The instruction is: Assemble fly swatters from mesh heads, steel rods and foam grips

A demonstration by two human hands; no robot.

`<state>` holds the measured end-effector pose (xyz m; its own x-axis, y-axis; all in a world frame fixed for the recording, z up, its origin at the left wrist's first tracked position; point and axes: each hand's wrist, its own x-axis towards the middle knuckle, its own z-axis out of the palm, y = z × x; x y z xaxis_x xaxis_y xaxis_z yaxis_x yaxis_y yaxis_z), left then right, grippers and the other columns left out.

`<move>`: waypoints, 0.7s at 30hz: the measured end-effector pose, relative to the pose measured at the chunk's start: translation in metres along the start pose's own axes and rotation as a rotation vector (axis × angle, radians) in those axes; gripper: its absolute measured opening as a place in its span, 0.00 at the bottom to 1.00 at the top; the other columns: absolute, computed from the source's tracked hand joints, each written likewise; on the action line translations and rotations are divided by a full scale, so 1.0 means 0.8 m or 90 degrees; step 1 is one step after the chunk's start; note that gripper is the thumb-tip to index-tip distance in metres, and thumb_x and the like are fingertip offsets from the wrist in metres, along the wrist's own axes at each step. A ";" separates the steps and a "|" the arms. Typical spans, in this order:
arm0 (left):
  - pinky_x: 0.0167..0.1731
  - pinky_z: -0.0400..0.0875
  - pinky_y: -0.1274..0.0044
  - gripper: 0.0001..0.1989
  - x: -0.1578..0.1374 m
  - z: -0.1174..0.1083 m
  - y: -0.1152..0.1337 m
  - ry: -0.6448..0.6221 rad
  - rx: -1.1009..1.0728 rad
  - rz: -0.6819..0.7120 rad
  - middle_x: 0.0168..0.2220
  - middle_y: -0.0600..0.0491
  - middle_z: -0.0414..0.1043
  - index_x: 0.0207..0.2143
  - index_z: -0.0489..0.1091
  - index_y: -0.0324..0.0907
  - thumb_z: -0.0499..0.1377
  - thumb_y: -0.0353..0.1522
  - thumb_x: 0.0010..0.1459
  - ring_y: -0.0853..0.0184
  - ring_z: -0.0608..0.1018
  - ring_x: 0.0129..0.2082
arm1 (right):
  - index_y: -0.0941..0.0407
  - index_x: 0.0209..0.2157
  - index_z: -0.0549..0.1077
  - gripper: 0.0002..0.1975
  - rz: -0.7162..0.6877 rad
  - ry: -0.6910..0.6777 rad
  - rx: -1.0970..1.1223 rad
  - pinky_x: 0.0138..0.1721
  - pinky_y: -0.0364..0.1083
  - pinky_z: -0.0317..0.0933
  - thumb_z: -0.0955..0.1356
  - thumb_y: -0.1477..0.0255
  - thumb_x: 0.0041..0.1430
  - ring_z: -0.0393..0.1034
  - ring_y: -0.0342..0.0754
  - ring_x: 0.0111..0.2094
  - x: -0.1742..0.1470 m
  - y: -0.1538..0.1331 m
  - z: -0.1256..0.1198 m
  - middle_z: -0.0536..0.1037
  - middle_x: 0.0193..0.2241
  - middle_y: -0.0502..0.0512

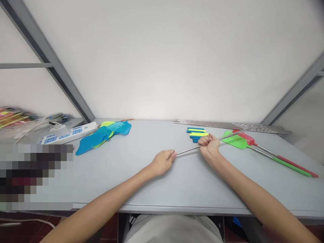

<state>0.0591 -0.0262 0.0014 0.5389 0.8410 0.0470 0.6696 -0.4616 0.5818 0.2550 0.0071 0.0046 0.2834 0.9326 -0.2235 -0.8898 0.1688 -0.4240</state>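
Observation:
A thin metal rod (187, 150) slants across the middle of the table, rising to the right. My left hand (162, 162) is closed on its near left end. Further along, my right hand (209, 145) grips the same rod with curled fingers, and the rod runs on past it to the upper right. Just behind my right hand lie several short blue and yellow tubes (196, 130). To its right rest a green fly swatter (236, 140) and a red fly swatter (248, 138), both with metal shafts and coloured handles.
Several metal rods (227, 126) lie along the table's back edge by the wall. At the left are blue and yellow swatter heads (92, 140) in a pile, beside a white power strip (71, 133). Grey frame posts (63, 74) stand at both sides of the table (141, 189).

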 end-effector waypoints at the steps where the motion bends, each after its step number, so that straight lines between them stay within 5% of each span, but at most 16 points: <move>1: 0.20 0.50 0.81 0.16 0.000 0.000 0.000 0.000 -0.003 -0.001 0.17 0.58 0.52 0.19 0.50 0.40 0.36 0.38 0.55 0.73 0.58 0.18 | 0.56 0.16 0.41 0.15 0.001 0.003 0.002 0.09 0.39 0.33 0.54 0.75 0.51 0.34 0.35 0.09 0.000 0.001 0.000 0.41 0.09 0.41; 21: 0.20 0.52 0.81 0.17 0.002 0.000 0.002 -0.017 -0.023 -0.015 0.17 0.58 0.54 0.18 0.52 0.40 0.38 0.38 0.54 0.73 0.59 0.19 | 0.56 0.16 0.42 0.15 0.006 0.004 0.018 0.10 0.39 0.33 0.55 0.74 0.51 0.34 0.36 0.09 -0.014 0.009 0.004 0.41 0.09 0.41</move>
<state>0.0609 -0.0255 0.0021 0.5362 0.8440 0.0118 0.6644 -0.4306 0.6109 0.2440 -0.0006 0.0069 0.2771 0.9321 -0.2334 -0.9024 0.1691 -0.3963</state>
